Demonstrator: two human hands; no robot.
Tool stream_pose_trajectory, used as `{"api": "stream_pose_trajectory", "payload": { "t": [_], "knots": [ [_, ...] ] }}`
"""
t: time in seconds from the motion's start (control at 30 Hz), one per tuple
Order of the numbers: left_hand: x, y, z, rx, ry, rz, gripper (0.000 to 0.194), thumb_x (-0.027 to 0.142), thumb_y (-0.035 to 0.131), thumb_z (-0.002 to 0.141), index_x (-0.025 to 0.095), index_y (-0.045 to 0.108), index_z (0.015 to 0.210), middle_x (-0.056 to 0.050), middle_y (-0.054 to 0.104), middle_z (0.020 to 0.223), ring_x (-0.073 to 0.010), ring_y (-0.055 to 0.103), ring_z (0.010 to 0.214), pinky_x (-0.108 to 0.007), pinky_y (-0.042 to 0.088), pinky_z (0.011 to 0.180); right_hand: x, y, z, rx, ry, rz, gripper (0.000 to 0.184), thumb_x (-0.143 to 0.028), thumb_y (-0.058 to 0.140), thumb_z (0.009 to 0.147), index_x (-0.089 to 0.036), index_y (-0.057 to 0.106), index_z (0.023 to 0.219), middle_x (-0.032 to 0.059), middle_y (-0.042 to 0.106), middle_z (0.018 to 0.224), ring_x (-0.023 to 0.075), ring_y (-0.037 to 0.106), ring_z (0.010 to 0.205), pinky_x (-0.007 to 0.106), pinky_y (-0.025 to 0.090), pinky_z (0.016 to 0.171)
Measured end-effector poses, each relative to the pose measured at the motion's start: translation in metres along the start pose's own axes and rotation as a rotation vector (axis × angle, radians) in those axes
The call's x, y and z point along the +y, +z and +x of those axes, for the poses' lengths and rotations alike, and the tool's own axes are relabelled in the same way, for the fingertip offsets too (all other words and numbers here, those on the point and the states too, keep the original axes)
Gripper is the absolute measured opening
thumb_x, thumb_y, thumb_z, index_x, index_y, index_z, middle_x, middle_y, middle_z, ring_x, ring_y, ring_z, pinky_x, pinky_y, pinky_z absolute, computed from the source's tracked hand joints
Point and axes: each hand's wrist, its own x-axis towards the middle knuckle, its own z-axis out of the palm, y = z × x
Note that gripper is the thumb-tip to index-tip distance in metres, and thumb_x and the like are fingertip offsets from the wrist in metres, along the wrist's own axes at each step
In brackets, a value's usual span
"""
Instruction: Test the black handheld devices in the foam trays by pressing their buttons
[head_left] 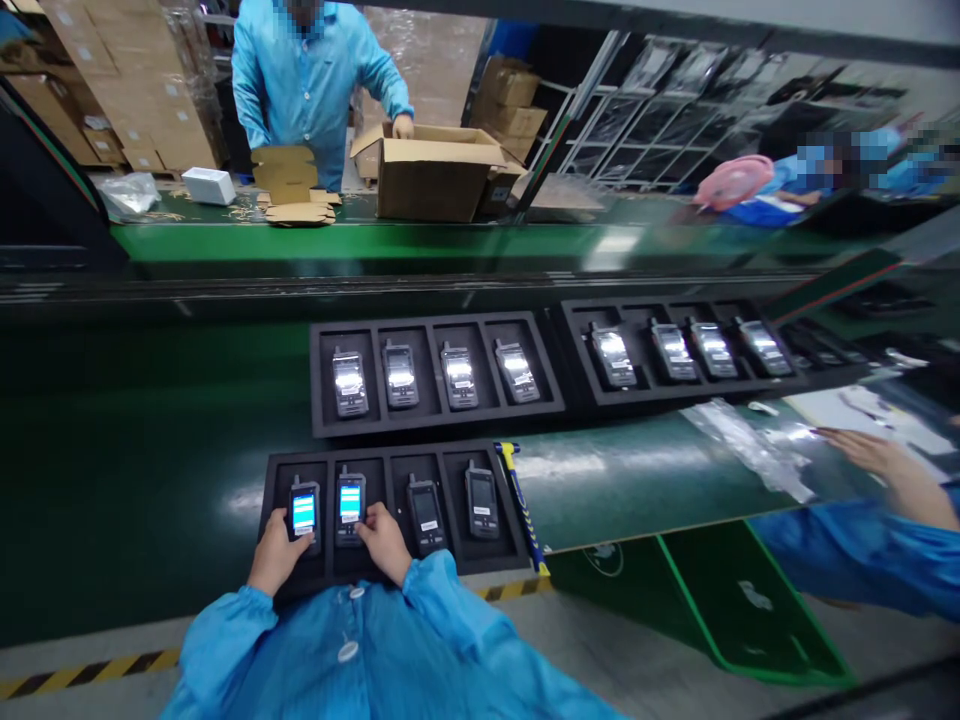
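Observation:
A black foam tray (397, 462) lies in front of me, with rugged handheld phones with stub antennas in its compartments. My left hand (277, 553) is closed at the lower edge of the leftmost phone (304, 512), thumb over its front. On the second phone (350, 496), my right hand (385, 542) rests its thumb near the keypad, the other fingers curled at the right side. Both screens glow blue and white. Farther right in the tray, the third phone (427, 510) and the last phone (481, 497) have dark screens.
Behind stand a second tray (435, 420) and a third tray (675, 393) of phones. A yellow-and-blue strap (523, 505) lies beside my tray. At right are a plastic bag (750, 445) and a co-worker's hand (877, 455). Another person reaches into a carton (431, 180) across the line.

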Motion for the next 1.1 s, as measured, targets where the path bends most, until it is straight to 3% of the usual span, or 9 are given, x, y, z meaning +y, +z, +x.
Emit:
{"api": "stream_pose_trajectory", "payload": {
  "t": [0.77,0.9,1.0,1.1],
  "knots": [
    [0.009,-0.008,-0.007,0.005,0.015,0.0,0.06,0.027,0.064,0.079,0.002,0.038,0.128,-0.019,0.053,0.12,-0.0288,0.053,0.112,-0.033,0.041,0.093,-0.003,0.0,-0.005,0.012,-0.035,-0.146,0.023,-0.012,0.06,0.087,-0.007,0.054,0.109,0.0098,0.061,0.094,0.0203,0.059,0.089,0.025,0.043,0.078],
    [0.012,-0.013,-0.007,0.034,0.023,0.016,0.072,0.028,0.062,0.081,0.001,0.029,0.138,-0.022,0.047,0.13,-0.0306,0.046,0.122,-0.036,0.038,0.099,-0.017,-0.011,-0.013,0.018,-0.11,-0.257,0.026,-0.019,0.058,0.09,-0.003,0.058,0.11,0.0177,0.058,0.104,0.0307,0.056,0.099,0.036,0.042,0.088],
    [0.02,-0.02,0.003,0.084,0.014,0.02,0.074,0.035,0.052,0.088,0.004,0.017,0.145,-0.023,0.044,0.133,-0.0293,0.045,0.123,-0.036,0.037,0.1,-0.032,-0.023,-0.005,0.08,-0.22,-0.292,0.042,-0.021,0.052,0.093,0.001,0.05,0.129,0.0229,0.05,0.119,0.0343,0.047,0.114,0.042,0.035,0.101],
    [0.031,-0.027,0.019,0.088,-0.003,0.031,0.06,0.035,0.046,0.091,0.007,0.031,0.142,-0.021,0.049,0.127,-0.0285,0.049,0.119,-0.035,0.038,0.098,-0.041,-0.033,0.017,0.065,-0.241,-0.21,0.049,-0.012,0.048,0.092,0.001,0.04,0.139,0.0208,0.047,0.127,0.0285,0.043,0.121,0.036,0.032,0.107]
  ]
}}
